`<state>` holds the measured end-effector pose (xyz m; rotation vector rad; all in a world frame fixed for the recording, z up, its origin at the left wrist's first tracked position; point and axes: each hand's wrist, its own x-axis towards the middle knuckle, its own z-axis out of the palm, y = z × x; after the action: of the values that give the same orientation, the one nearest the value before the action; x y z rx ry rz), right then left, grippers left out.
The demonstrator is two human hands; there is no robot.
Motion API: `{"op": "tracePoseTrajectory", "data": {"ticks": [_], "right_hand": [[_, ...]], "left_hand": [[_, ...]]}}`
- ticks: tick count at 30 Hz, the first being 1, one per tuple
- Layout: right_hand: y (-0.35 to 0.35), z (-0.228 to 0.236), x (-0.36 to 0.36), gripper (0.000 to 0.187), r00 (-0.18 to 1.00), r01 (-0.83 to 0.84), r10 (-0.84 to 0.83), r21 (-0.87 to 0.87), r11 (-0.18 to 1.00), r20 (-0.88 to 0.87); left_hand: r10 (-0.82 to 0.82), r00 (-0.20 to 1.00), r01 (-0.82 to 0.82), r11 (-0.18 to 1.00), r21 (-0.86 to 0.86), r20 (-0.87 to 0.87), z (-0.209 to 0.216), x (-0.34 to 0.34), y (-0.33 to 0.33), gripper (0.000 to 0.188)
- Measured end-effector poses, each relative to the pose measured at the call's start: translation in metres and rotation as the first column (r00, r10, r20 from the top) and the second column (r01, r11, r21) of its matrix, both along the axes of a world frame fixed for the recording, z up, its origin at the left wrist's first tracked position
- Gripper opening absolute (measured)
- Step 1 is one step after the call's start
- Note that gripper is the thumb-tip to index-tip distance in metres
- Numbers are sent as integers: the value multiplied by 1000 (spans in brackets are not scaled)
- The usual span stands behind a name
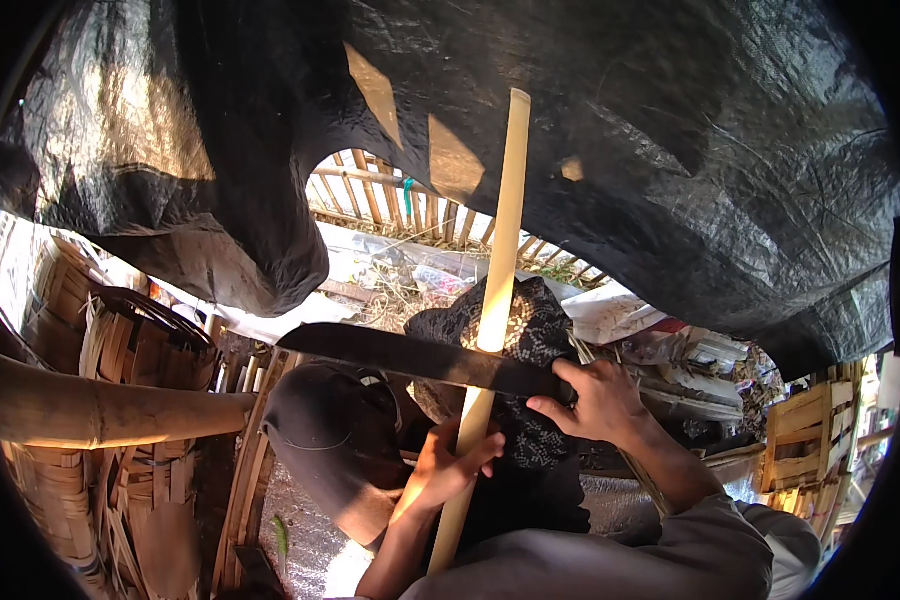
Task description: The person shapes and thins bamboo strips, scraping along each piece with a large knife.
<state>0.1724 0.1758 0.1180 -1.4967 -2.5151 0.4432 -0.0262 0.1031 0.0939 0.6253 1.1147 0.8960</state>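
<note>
count: 1 bamboo strip [507, 230], 1 machete [390, 350] and 2 bare hands were seen; clock was read from the strip-machete crossing.
strip: held near upright, top end at 12 o'clock, lower end between 6 and 7.
blade: laid across the strip's near side, tip toward 9-10 o'clock; depth of any cut could not be told.
left hand [448, 468]: set between 6 and 7 o'clock, below the blade; closed round the strip, fingers curled toward 3, forearm angled in from 7.
right hand [602, 402]: set between 3 and 4 o'clock; machete gripped at its handle end, handle mostly hidden, forearm angled in from 4-5.
patterned cloth [542, 318]: 1, behind the strip.
black sheet [620, 130]: 1, hung from 10 to 2 o'clock.
thick bamboo pole [120, 408]: 1, at 9 o'clock.
wooden crate [792, 414]: 1, between 3 and 4, well apart.
</note>
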Motion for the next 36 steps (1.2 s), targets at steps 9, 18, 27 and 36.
{"op": "tracePoseTrajectory", "data": {"ticks": [9,18,27,36], "right_hand": [[-2,5,1,54,997,78,-78,10,997,10],[-9,-1,0,51,998,51,-53,111,993,23],[-10,1,14,52,998,-32,27,-102,994,-54],[2,11,23,38,982,161,-161,1,987,-97]], "left_hand": [[-205,972,203,979,34,114,-25,-8,-45,26],[-146,989,146,980,137,-6,-14,-5,-27,21],[149,816,110,909,403,-558,-1,1,-4,12],[262,728,121,860,496,-633,4,3,9,31]]}}
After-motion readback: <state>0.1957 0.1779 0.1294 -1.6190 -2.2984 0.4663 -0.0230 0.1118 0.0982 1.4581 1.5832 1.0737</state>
